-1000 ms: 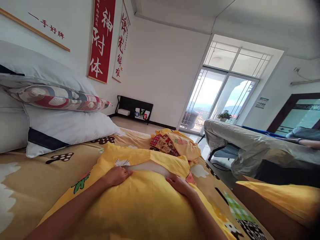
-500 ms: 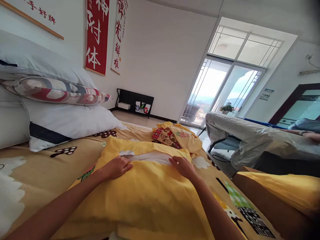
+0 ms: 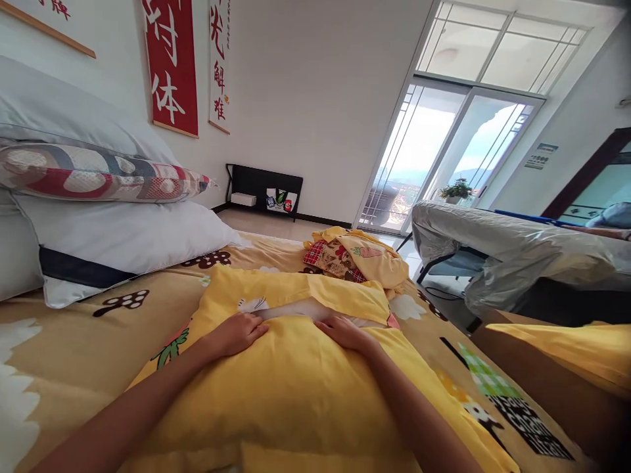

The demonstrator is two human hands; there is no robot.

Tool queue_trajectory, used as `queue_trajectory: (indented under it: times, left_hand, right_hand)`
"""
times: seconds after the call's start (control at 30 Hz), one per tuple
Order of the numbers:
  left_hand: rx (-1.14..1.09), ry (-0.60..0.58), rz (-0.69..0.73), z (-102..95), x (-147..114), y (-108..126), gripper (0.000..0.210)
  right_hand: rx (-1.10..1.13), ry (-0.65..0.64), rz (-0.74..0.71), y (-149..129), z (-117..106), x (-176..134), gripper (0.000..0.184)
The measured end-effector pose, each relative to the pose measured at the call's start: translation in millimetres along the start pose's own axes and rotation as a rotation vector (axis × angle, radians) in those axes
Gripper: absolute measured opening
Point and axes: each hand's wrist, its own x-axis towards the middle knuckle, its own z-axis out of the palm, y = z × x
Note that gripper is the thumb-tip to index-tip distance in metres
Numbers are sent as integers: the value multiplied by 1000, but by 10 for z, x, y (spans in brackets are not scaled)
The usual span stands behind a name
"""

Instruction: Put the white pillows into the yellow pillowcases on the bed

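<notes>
A yellow pillowcase (image 3: 290, 387) lies in front of me, bulging over a white pillow (image 3: 290, 307) that shows through its wide slit. My left hand (image 3: 239, 334) is at the left end of the slit, its fingers curled over the near edge of the cloth. On the right part of the same edge, my right hand (image 3: 345, 332) grips the cloth, with its fingertips partly hidden in the opening. A cat face and carrot leaves are printed on the pillowcase's left side.
White pillows (image 3: 123, 236) and a patterned pillow (image 3: 98, 174) are stacked at left on the patterned bedsheet (image 3: 148, 328). Folded fabrics (image 3: 355, 256) lie beyond the pillowcase. At right stand a cardboard box (image 3: 537, 368) with yellow cloth and a plastic-covered table (image 3: 517, 230), where a person's arm shows.
My right hand has moved left along the slit, toward my left hand, and the right part of the opening has narrowed. The camera view has shifted slightly.
</notes>
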Motion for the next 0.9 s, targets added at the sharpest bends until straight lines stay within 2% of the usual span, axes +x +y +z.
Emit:
queue_trajectory:
  times: [0.1, 0.2, 0.3, 0.37, 0.47, 0.57, 0.67, 0.77, 0.9]
  left_hand:
    - [-38, 1, -20, -69, -13, 5, 48]
    - [-156, 22, -8, -257, -107, -18, 39]
    - [-281, 190, 10, -522, -208, -95, 37]
    - [-284, 313, -18, -683, -233, -165, 36]
    - [-246, 395, -55, -801, -182, -279, 37]
    - [-230, 373, -42, -743, -75, -405, 40]
    - [-291, 369, -27, -576, 15, -549, 38]
    - [-378, 414, -11, -402, 55, -673, 32]
    - [-377, 441, -12, -278, 45, -734, 24]
  right_hand:
    - [-6, 18, -5, -6, -12, -75, 58]
    - [-56, 62, -19, -20, -176, -181, 49]
    - [-99, 127, -35, -89, -471, -260, 42]
    - [-66, 180, -58, -173, -593, -254, 43]
    - [50, 129, -98, -300, -479, -125, 50]
    - [119, -32, -88, -363, -170, 65, 56]
    - [133, -72, -70, -377, -45, 168, 60]
    - [46, -65, -73, -421, -220, 136, 55]
    - [-234, -12, -28, -668, -547, 60, 33]
